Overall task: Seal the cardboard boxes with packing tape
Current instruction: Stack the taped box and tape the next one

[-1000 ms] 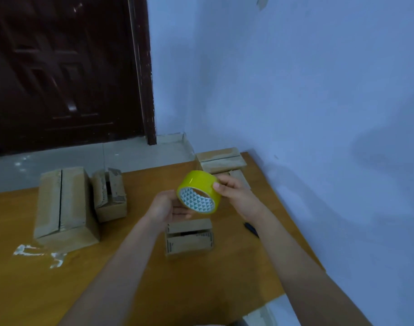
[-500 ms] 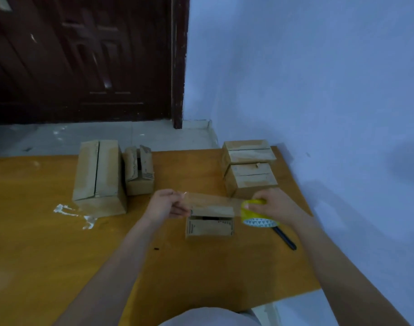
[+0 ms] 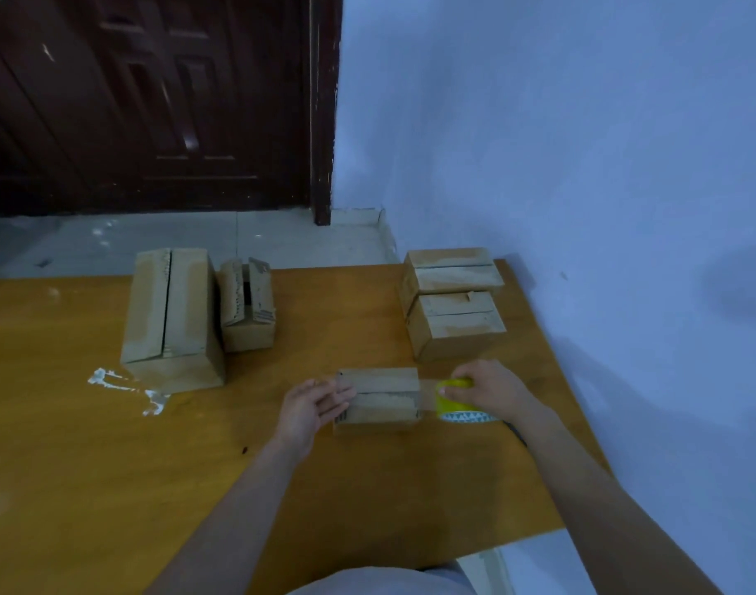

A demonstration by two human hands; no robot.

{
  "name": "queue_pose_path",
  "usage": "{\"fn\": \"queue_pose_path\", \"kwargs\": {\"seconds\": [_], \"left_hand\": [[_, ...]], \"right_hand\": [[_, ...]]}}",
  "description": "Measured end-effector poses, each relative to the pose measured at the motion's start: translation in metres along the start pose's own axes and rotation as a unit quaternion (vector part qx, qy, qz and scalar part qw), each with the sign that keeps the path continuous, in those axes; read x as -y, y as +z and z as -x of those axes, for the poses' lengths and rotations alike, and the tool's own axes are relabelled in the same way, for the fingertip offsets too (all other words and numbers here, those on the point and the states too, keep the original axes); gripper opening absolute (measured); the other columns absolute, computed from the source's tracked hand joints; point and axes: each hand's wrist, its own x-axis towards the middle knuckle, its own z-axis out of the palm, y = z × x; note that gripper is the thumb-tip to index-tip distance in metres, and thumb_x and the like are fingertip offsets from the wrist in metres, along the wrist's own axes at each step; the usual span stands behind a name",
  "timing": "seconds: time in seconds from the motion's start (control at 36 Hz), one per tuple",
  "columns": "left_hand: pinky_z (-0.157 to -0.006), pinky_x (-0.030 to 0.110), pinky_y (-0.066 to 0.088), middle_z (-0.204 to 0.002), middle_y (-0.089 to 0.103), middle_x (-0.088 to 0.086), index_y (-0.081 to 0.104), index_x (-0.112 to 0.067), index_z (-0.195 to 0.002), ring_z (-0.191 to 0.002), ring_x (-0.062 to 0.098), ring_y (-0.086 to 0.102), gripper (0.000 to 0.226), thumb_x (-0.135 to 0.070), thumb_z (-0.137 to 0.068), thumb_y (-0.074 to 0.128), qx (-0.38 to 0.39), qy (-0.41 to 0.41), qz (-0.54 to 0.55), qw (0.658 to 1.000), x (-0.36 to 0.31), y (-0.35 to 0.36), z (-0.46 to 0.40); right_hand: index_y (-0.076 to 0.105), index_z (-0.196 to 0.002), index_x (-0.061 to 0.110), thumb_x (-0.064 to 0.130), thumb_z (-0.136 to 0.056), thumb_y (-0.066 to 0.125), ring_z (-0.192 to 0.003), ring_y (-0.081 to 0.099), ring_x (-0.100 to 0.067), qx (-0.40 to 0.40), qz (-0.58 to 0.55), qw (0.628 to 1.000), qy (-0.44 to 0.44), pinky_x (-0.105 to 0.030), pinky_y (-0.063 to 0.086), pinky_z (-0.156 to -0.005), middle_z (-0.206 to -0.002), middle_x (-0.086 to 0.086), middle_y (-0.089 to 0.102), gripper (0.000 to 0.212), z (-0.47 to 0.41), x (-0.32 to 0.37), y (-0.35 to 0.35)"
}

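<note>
A small cardboard box [image 3: 382,401] lies on the wooden table [image 3: 196,457] in front of me. My left hand [image 3: 314,407] presses with straight fingers against the box's left end. My right hand [image 3: 490,390] grips a yellow roll of packing tape [image 3: 458,407] just right of the box. A clear strip of tape [image 3: 428,390] stretches from the roll across the box's top. Most of the roll is hidden under my fingers.
A tall box [image 3: 170,319] and a small open-flapped box [image 3: 249,304] stand at the back left. Two more boxes [image 3: 453,309] sit at the back right near the wall. White smears [image 3: 123,386] mark the table. A dark pen tip [image 3: 518,433] shows under my right wrist.
The roll came down from mid-air to the right of the small box, drawing tape across its top. My left hand let go of the tape end and now presses the box's left end.
</note>
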Motion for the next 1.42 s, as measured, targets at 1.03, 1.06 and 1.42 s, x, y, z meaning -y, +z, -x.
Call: {"fn": "queue_pose_path", "kwargs": {"seconds": [1.03,1.06,1.42], "left_hand": [[-0.059,0.029,0.057,-0.064,0.066,0.014,0.051,-0.004,-0.071,-0.061,0.024,0.064,0.023,0.0,-0.093,0.052,-0.078,0.044,-0.037,0.995,0.004,0.0,0.0],[-0.058,0.029,0.055,-0.06,0.06,0.012,0.05,-0.005,-0.068,-0.058,0.023,0.059,0.025,0.0,-0.092,0.054,-0.093,0.047,-0.057,0.993,0.004,0.0,0.001],[-0.042,0.019,0.046,-0.066,0.052,0.011,0.049,-0.005,-0.071,-0.055,0.021,0.05,0.024,-0.009,-0.094,0.057,-0.116,-0.01,-0.141,0.983,0.005,-0.008,-0.012]], "right_hand": [[0.062,-0.117,0.02,0.051,-0.09,0.053,-0.099,0.059,-0.02,0.065,0.103,0.992,0.022,-0.033,0.047,-0.079,-0.11,-0.002,0.065,0.042,-0.047,0.005,0.02],[0.062,-0.116,0.02,0.051,-0.09,0.053,-0.098,0.059,-0.02,0.065,0.1,0.993,0.023,-0.032,0.046,-0.077,-0.109,-0.002,0.065,0.041,-0.047,0.005,0.02],[0.062,-0.117,0.018,0.051,-0.09,0.054,-0.096,0.06,-0.018,0.083,0.085,0.992,0.028,-0.032,0.048,-0.079,-0.107,-0.002,0.065,0.043,-0.049,0.005,0.02]]}}
